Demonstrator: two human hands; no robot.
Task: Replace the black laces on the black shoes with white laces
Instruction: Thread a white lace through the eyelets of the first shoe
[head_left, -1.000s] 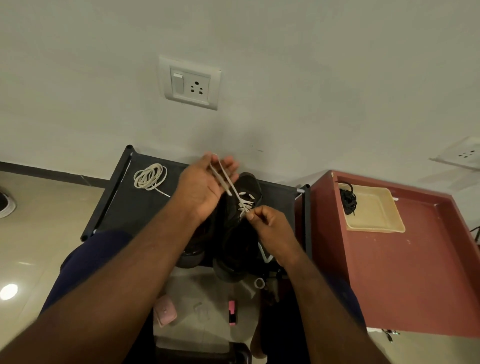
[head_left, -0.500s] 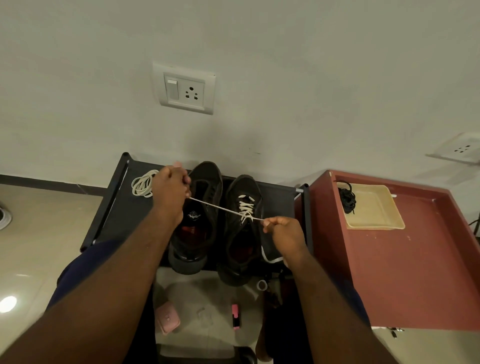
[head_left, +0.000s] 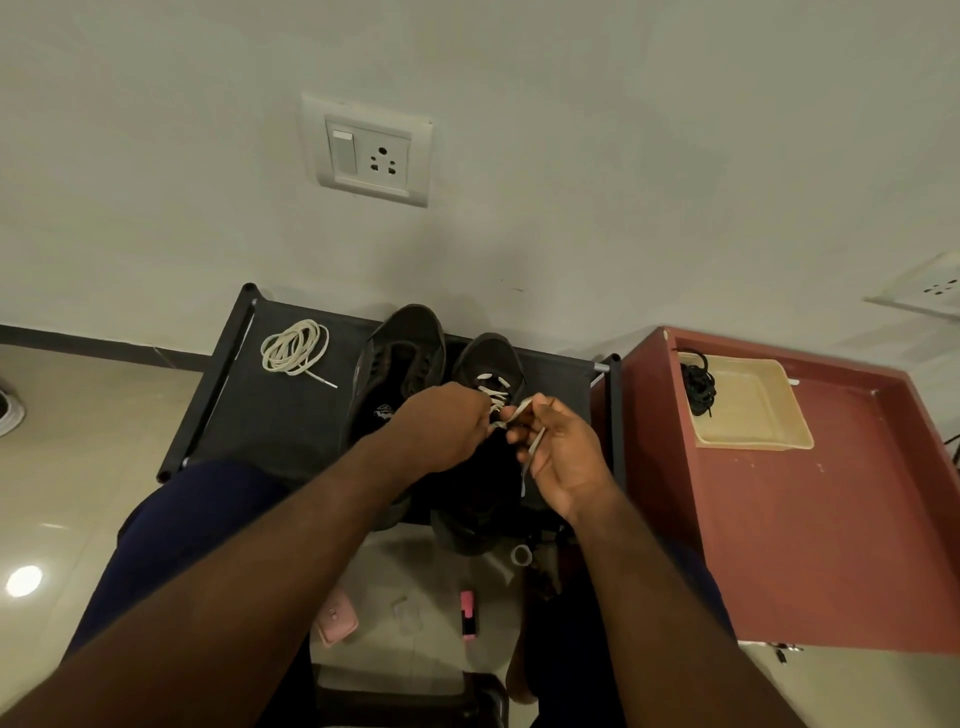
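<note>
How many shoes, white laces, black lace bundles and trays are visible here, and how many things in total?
Black shoes: 2, left shoe, right shoe
White laces: 2, coiled lace, threaded lace
Black lace bundle: 1
Tray: 1
Total: 6

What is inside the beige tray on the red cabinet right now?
In the beige tray, a tangled bundle of black laces lies in the far left corner, one end trailing toward the near side. Nothing else shows on its floor; anything under the bundle is covered.
</note>
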